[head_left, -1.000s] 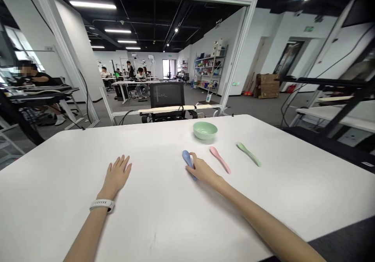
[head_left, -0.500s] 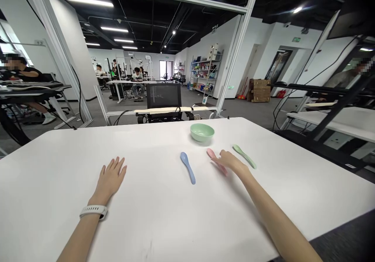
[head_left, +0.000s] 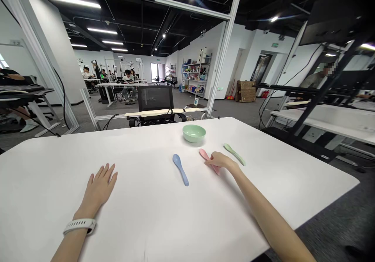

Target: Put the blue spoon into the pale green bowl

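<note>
Three plastic spoons lie in a row on the white table (head_left: pixel 164 219): a blue spoon (head_left: pixel 180 169), a pink spoon (head_left: pixel 204 155) and a green spoon (head_left: pixel 234 154). Behind them stands a pale green bowl (head_left: pixel 193 133). My right hand (head_left: pixel 222 161) rests on the handle of the pink spoon, its fingers curled down around it. My left hand (head_left: pixel 99 187) lies flat on the table to the left with fingers spread, holding nothing. A white watch (head_left: pixel 80 225) is on that wrist.
A black office chair (head_left: pixel 155 99) stands behind the table's far edge, inside a white metal frame (head_left: pixel 222 59). Other desks and black racks (head_left: pixel 322 94) are at the right. Several people sit at tables far back and at the left.
My right hand left the blue spoon, moved right and settled onto the pink spoon. The left hand stayed flat. The view has drifted right.
</note>
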Available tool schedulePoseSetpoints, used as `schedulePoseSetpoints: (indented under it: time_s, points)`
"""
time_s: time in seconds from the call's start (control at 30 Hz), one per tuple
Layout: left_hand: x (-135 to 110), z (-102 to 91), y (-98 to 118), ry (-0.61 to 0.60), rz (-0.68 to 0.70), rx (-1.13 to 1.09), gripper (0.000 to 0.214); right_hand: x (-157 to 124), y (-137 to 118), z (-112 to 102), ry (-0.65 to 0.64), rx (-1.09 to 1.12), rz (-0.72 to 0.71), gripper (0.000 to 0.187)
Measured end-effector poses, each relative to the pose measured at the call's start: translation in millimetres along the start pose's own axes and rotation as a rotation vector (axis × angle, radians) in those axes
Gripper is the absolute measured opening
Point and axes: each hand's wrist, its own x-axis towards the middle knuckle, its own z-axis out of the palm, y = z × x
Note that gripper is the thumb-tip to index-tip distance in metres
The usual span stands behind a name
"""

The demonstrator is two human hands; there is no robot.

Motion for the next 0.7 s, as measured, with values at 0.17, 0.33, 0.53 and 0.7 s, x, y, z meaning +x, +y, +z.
schedulePoseSetpoints:
  time_s: [0.17, 0.33, 0.53, 0.7]
  points:
    - [3, 2.5, -3, 0.021, 0.021, -0.02, 0.073, 5, 19, -20, 0.207, 0.022, 0.095, 0.023]
    - [4, 5.3, -4, 0.053, 0.025, -0.043, 0.073, 9, 51, -39, 0.371, -0.008, 0.302, 0.05]
    - [3, 7.1, -3, 0.043, 0.015, -0.034, 0.077, 8, 59, -40, 0.322, 0.001, 0.301, 0.025]
    - [2, 6.9, -3, 0.044, 0.016, -0.037, 0.074, -1, 32, -34, 0.199, 0.054, 0.129, 0.019]
